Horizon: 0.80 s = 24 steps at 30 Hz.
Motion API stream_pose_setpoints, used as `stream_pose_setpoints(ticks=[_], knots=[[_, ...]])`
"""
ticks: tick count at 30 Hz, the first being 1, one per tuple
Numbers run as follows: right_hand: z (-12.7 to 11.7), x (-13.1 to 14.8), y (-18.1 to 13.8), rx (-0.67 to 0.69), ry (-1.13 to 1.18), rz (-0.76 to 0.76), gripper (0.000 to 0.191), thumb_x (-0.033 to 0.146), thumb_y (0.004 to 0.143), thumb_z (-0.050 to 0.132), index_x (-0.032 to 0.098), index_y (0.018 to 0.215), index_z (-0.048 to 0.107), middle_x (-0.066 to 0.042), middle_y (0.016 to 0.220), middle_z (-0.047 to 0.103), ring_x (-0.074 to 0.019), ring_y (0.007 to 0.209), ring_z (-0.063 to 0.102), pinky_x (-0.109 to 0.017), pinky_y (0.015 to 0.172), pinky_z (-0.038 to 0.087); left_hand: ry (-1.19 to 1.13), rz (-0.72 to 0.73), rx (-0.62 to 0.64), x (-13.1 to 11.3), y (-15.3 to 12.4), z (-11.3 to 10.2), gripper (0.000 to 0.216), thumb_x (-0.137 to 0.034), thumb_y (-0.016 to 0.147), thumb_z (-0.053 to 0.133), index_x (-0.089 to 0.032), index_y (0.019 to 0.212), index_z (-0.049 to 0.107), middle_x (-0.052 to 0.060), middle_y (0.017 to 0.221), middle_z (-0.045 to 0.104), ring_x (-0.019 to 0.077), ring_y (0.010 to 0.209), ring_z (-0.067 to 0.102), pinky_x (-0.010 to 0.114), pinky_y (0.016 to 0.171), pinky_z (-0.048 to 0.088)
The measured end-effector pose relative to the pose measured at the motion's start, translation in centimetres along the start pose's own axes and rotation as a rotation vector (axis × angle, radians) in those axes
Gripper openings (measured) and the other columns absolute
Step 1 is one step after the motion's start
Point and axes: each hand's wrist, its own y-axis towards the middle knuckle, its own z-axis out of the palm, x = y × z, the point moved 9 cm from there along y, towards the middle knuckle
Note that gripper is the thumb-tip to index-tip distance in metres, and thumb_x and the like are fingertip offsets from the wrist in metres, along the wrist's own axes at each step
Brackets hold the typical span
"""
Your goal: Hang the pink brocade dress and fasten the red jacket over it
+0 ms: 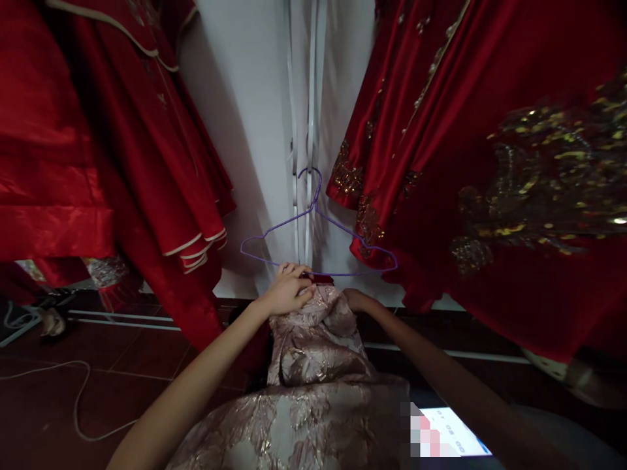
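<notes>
1. The dress [318, 359], pinkish and shiny, is seen in the middle of the view, below the hanger; its narrow upper end is placed between the two hands, and its wider part is spread toward the bottom edge.
2. The left hand [290, 290] is laid on the left side of the dress's upper end. Its fingers are bent and held near one another, and the fabric is touched by them; whether it is clamped cannot be told.
3. The right hand [355, 300] is set against the right side of the same end. Its fingers are hidden by the fabric, so whether they are apart, together or clamped cannot be told.
4. A dark red strip [321, 279] is seen at the top of the dress, just under the hanger's lower bar.
5. The purple hanger [360, 235] is seen in front of white poles [311, 98], with its hook upward; how it is supported cannot be told.
6. Red clothes are hung on both sides, plain with pale edging at left [142, 143] and trimmed with gold at right [421, 137].
7. At lower right, a lit screen [455, 427] is partly covered by the right forearm.
8. A pale cable [81, 391] is laid in a curve on the tiled floor [140, 352].
</notes>
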Motion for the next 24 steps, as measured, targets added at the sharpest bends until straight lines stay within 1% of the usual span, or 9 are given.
stream_pose_setpoints(ticks=[3, 5, 8, 10, 13, 16, 19, 21, 24], knots=[[0.5, -0.4, -1.4, 0.058, 0.065, 0.034, 0.025, 0.034, 0.077, 0.059, 0.011, 0.070, 0.065, -0.004, 0.072, 0.063, -0.0228, 0.075, 0.060, -0.032, 0.070, 0.047, -0.104, -0.052, 0.009, 1.1, 0.4, 0.0, 0.027, -0.031, 0.086, 0.040, -0.020, 0.076, 0.063, 0.002, 0.095, 0.059, 0.0165, 0.092, 0.049, 0.034, 0.088, 0.029], [0.0, -0.3, -2.6, 0.035, 0.210, 0.030, 0.028, 0.037, 0.079, 0.052, 0.013, 0.069, 0.064, -0.003, 0.069, 0.064, -0.0203, 0.073, 0.060, -0.031, 0.070, 0.046, -0.182, -0.089, 0.001, 1.7, 0.8, 0.2, 0.027, -0.029, 0.086, 0.039, -0.019, 0.073, 0.062, 0.001, 0.088, 0.060, 0.0150, 0.087, 0.051, 0.032, 0.085, 0.030], [-0.2, -0.3, -4.8, 0.027, 0.796, 0.065, 0.023, 0.038, 0.076, 0.055, 0.017, 0.080, 0.063, -0.003, 0.081, 0.067, -0.0175, 0.078, 0.061, -0.029, 0.074, 0.046, -0.271, -0.110, -0.031, 2.1, 1.5, 0.7, 0.029, -0.029, 0.086, 0.039, -0.018, 0.069, 0.060, 0.000, 0.083, 0.061, 0.0140, 0.083, 0.052, 0.031, 0.084, 0.030], [-0.3, -0.4, -5.9, 0.019, 1.196, 0.102, 0.016, 0.033, 0.069, 0.062, 0.019, 0.076, 0.062, -0.001, 0.078, 0.067, -0.0163, 0.077, 0.061, -0.028, 0.077, 0.046, -0.312, -0.100, -0.053, 2.0, 1.8, 1.0, 0.032, -0.030, 0.086, 0.038, -0.018, 0.066, 0.058, 0.000, 0.082, 0.060, 0.0136, 0.082, 0.053, 0.031, 0.084, 0.030], [-2.1, -0.9, -6.8, -0.088, 1.485, 0.058, 0.009, 0.026, 0.067, 0.062, 0.021, 0.075, 0.061, 0.001, 0.078, 0.067, -0.0141, 0.076, 0.061, -0.027, 0.078, 0.047, -0.359, -0.085, -0.063, 2.1, 1.9, 1.1, 0.034, -0.031, 0.087, 0.037, -0.017, 0.062, 0.056, 0.000, 0.079, 0.060, 0.0130, 0.080, 0.053, 0.030, 0.084, 0.031], [-5.0, -2.2, -7.6, -0.251, 1.620, -0.008, 0.013, 0.022, 0.069, 0.061, 0.025, 0.081, 0.062, 0.004, 0.080, 0.067, -0.0114, 0.073, 0.061, -0.024, 0.073, 0.050, -0.384, -0.083, -0.056, 2.2, 1.8, 1.0, 0.034, -0.031, 0.087, 0.038, -0.016, 0.059, 0.053, 0.001, 0.077, 0.059, 0.0127, 0.079, 0.053, 0.028, 0.083, 0.033], [-7.6, -3.3, -8.6, -0.377, 1.606, -0.013, 0.013, 0.021, 0.070, 0.061, 0.026, 0.082, 0.061, 0.005, 0.076, 0.067, -0.0100, 0.070, 0.062, -0.021, 0.069, 0.051, -0.396, -0.076, -0.044, 2.0, 1.7, 0.8, 0.035, -0.030, 0.087, 0.038, -0.016, 0.058, 0.051, 0.001, 0.075, 0.058, 0.0124, 0.077, 0.052, 0.028, 0.082, 0.034], [-9.3, -3.5, -9.3, -0.433, 1.576, -0.023, 0.012, 0.025, 0.072, 0.059, 0.026, 0.084, 0.062, 0.004, 0.077, 0.067, -0.0111, 0.072, 0.063, -0.022, 0.070, 0.052, -0.389, -0.086, -0.042, 2.0, 1.6, 0.7, 0.034, -0.030, 0.086, 0.038, -0.016, 0.059, 0.052, 0.001, 0.076, 0.059, 0.0129, 0.079, 0.052, 0.028, 0.082, 0.033], [-11.6, -3.3, -10.3, -0.490, 1.543, -0.058, 0.017, 0.031, 0.075, 0.053, 0.024, 0.087, 0.063, -0.001, 0.088, 0.068, -0.0157, 0.084, 0.063, -0.026, 0.074, 0.053, -0.353, -0.116, -0.048, 1.9, 1.4, 0.6, 0.031, -0.029, 0.086, 0.038, -0.016, 0.063, 0.055, 0.001, 0.080, 0.061, 0.0137, 0.083, 0.052, 0.029, 0.085, 0.031]])
